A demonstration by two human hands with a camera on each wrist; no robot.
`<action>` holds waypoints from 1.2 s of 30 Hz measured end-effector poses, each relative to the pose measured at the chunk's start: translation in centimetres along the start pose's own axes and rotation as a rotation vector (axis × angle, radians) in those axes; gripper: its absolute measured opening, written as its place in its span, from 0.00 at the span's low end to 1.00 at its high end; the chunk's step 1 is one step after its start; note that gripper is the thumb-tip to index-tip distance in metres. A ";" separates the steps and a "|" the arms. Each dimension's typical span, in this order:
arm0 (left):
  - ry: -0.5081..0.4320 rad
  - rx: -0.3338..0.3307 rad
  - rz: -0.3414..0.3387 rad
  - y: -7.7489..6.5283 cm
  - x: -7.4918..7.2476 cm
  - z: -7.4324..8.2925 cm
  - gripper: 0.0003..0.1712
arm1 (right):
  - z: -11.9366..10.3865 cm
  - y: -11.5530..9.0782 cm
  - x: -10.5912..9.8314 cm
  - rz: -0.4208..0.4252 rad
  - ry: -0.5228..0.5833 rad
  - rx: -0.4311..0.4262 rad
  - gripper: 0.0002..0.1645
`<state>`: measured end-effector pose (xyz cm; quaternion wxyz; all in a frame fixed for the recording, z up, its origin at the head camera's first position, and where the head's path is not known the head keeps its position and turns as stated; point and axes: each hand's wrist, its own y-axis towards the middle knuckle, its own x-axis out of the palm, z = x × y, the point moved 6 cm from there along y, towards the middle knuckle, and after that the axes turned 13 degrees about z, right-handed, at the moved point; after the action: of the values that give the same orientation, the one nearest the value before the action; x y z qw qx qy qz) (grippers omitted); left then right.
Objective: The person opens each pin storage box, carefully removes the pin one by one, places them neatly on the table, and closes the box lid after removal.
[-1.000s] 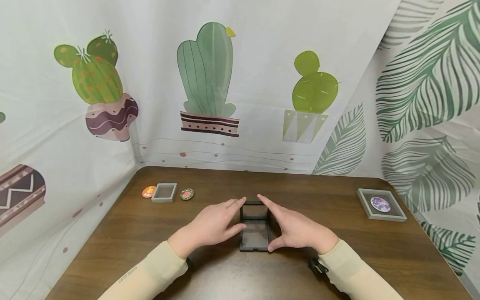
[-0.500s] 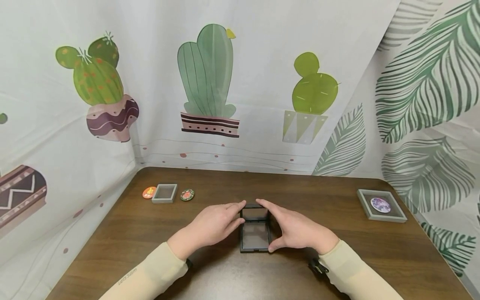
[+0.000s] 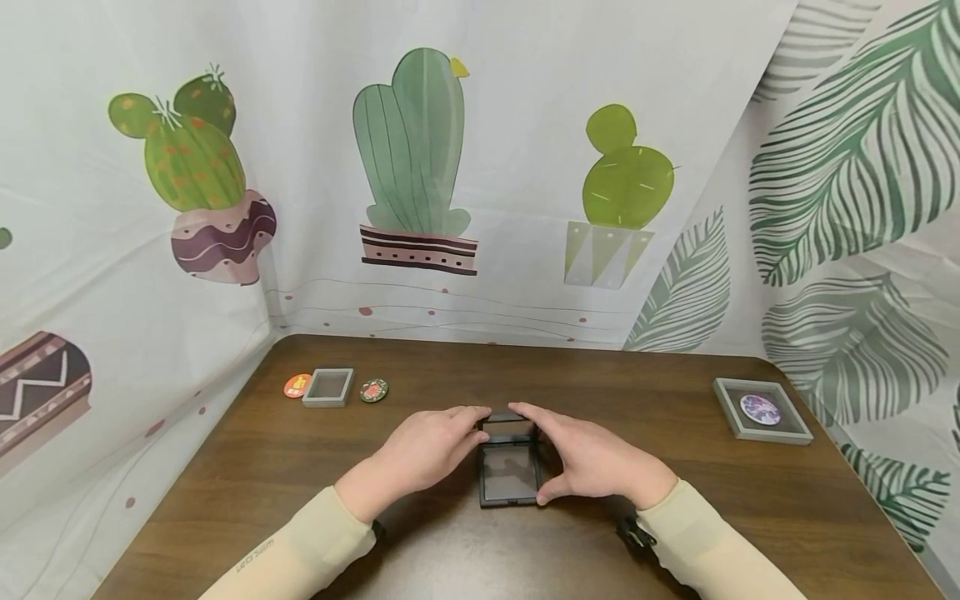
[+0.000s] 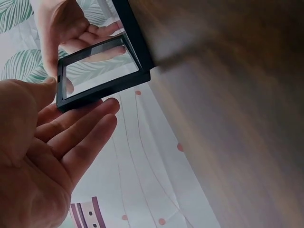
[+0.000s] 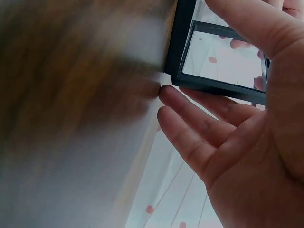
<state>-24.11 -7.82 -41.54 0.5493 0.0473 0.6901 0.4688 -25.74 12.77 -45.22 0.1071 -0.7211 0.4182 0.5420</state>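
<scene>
A black hinged display frame (image 3: 512, 503) with clear panes stands partly unfolded on the table. Its lower half lies flat, and the back half, the lid (image 4: 109, 88), tilts up from the hinge. My left hand (image 3: 431, 450) pinches the lid's upper left corner, thumb on the near side and fingers behind. My right hand (image 3: 596, 452) spans the frame's right side, its thumb at the near right corner of the lower half and its fingertips at the lid's top edge. In the right wrist view, fingers (image 5: 199, 126) extend behind the lid.
On the brown table (image 3: 600, 542), a small grey frame (image 3: 328, 402) stands back left between an orange round badge (image 3: 297, 385) and a dark patterned one (image 3: 373, 390). A larger grey frame (image 3: 772, 434) at right holds a purple disc (image 3: 761, 409). Printed curtains (image 3: 525, 167) hang behind.
The lid has tilted lower toward the flat half, its top edge coming nearer. My left thumb has moved up onto the lid; the right thumb has kept its place at the near corner.
</scene>
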 end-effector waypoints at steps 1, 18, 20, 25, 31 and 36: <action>0.000 -0.002 0.004 0.0 0.0 0.0 0.19 | 0.0 0.0 0.0 0.002 -0.001 -0.003 0.75; -0.048 0.029 -0.006 0.0 0.2 0.5 0.06 | -0.8 0.0 -0.4 0.039 -0.045 -0.098 0.61; -0.064 0.039 -0.016 -0.1 0.1 0.6 0.06 | -1.0 0.0 -0.5 0.037 -0.056 -0.110 0.59; -0.126 0.068 -0.059 -0.1 0.1 0.9 0.06 | -1.3 -0.1 -0.7 0.037 -0.108 -0.141 0.50; -0.157 0.110 -0.138 -0.3 0.1 1.4 0.07 | -1.4 -0.1 -0.8 0.060 -0.157 -0.171 0.41; -0.136 0.121 -0.219 -0.6 0.4 1.7 0.06 | -1.4 -0.1 -0.7 0.068 -0.188 -0.186 0.40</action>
<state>-22.63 -6.94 -42.20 0.6389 0.0365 0.6792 0.3595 -24.76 12.29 -44.11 0.0599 -0.6594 0.3786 0.6468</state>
